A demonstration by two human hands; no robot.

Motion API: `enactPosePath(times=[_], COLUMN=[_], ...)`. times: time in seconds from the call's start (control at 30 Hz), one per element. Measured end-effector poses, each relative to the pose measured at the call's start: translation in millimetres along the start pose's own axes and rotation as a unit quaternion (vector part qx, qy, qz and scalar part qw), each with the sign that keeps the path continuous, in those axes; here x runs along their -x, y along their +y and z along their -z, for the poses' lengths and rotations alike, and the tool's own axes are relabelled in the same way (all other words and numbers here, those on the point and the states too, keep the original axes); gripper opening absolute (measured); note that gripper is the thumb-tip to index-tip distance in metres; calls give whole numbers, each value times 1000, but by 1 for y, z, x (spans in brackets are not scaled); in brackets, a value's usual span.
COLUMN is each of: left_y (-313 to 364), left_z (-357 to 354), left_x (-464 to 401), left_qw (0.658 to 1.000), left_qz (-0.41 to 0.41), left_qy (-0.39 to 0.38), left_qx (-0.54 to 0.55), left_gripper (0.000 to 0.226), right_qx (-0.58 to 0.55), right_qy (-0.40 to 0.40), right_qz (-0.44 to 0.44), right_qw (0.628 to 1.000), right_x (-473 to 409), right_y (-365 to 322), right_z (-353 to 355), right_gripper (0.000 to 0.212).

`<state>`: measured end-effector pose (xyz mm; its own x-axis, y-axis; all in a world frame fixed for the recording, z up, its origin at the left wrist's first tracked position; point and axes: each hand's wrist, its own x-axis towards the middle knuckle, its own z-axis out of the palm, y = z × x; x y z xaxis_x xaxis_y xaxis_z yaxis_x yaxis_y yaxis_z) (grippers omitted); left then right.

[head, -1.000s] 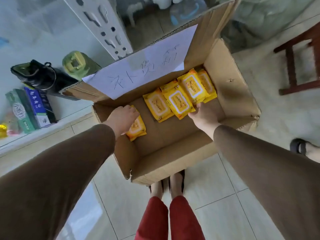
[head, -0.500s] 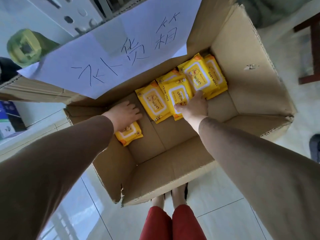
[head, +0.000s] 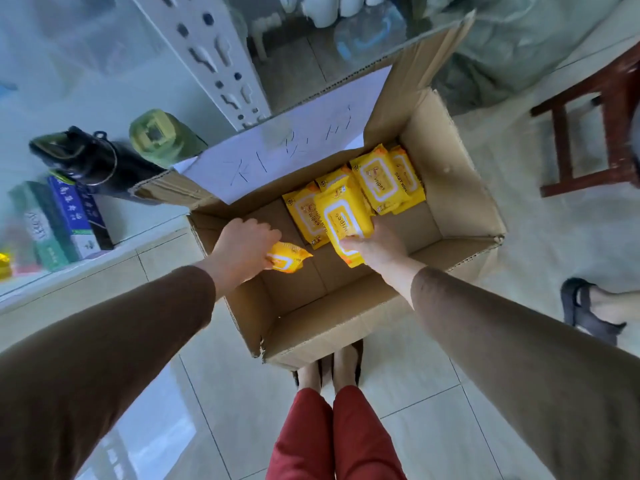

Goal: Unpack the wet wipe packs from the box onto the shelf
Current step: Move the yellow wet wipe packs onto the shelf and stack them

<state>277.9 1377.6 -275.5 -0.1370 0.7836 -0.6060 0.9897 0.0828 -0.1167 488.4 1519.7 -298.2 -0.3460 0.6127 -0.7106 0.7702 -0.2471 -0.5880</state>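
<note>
Lifting now, we raise two packs that lay flat a moment ago: our left hand (head: 242,245) pinches a small pack (head: 289,259), our right hand (head: 375,244) curls round a larger pack (head: 343,225) mid-frame above the box (head: 460,202) floor; shelf placement comes next.

An open brown cardboard box (head: 460,188) stands on the tiled floor, its flaps up, one flap carrying a white sheet with handwriting. Inside, yellow wet wipe packs with white labels cluster at the far side: a flat pack (head: 306,216) and two overlapping packs (head: 388,181). One pack (head: 341,220) is tilted up in the right hand's grip; a smaller-looking pack (head: 289,259) is held off the bottom by the left.
</note>
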Motion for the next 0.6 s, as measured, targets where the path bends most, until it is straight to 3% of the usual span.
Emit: enactPosePath(times=[0.13, 0.33, 0.47, 0.6], left_y=[-10, -55, -102, -162], left_z=[56, 135, 174, 198], left_x=[85, 244, 345, 431], left_qw=[993, 944, 913, 890], left_qz=[56, 113, 129, 135], left_qy=[23, 88, 165, 215], left_qx=[99, 296, 351, 379], left_gripper=[36, 29, 25, 25], right_qx=[113, 197, 133, -26], right_qy=[5, 1, -8, -21], right_qz=[89, 210, 269, 297], right_qw=[990, 958, 954, 954], right_x=[86, 229, 314, 383], right_y=[-49, -152, -235, -313], right_z=[33, 57, 40, 4], right_gripper=[43, 44, 35, 28])
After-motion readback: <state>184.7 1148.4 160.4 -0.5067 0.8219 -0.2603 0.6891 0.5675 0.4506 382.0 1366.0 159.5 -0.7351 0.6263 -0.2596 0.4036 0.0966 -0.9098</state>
